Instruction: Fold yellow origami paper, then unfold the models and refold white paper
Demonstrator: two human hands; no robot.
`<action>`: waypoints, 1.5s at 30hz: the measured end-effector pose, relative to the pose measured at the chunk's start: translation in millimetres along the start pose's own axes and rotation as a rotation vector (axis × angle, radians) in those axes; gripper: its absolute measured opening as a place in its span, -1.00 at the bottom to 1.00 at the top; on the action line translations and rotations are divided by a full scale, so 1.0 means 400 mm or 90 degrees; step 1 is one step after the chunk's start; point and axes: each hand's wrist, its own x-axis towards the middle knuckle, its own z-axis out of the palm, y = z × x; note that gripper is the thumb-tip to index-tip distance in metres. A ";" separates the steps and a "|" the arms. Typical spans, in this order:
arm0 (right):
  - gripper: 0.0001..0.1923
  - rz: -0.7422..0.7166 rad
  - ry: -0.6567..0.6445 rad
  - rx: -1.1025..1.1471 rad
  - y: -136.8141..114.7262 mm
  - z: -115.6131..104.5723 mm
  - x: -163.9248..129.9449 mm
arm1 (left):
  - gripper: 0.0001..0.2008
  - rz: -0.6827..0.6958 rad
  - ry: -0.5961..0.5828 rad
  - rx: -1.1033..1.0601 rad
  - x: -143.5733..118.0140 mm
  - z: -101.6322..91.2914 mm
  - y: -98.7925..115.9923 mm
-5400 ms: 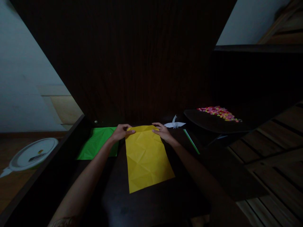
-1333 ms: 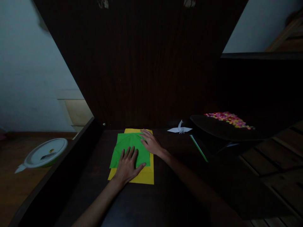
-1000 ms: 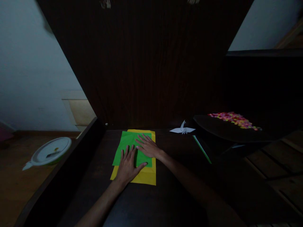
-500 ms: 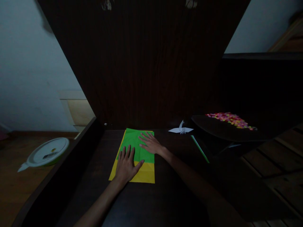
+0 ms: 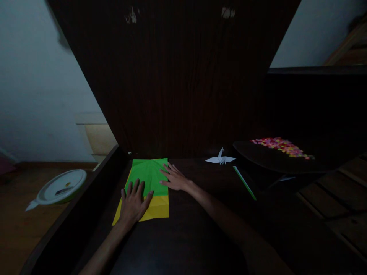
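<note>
Lying on dark tabletop (image 5: 177,236): yellow sheet (image 5: 159,210), upper part under green sheet (image 5: 149,172). Left hand (image 5: 132,204) across both, right hand (image 5: 175,179) at green sheet's right edge; fingers of both hands spread.

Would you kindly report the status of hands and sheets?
Left hand and right hand spread, palms down. Green sheet atop yellow sheet. White origami crane off right, not obstructing.

Yellow sheet (image 5: 158,208) largely hidden under green sheet (image 5: 147,170).
</note>
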 end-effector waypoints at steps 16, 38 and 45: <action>0.00 -0.024 -0.027 -0.005 -0.066 0.029 0.111 | -0.35 0.024 -0.013 -0.025 0.000 0.001 -0.162; -0.04 -0.027 -0.014 -0.017 -0.053 0.027 0.126 | -0.42 0.055 -0.020 0.003 0.025 0.002 -0.176; -0.19 -0.035 0.065 0.027 -0.037 -0.057 0.035 | -0.44 0.075 -0.001 0.006 0.015 -0.011 -0.171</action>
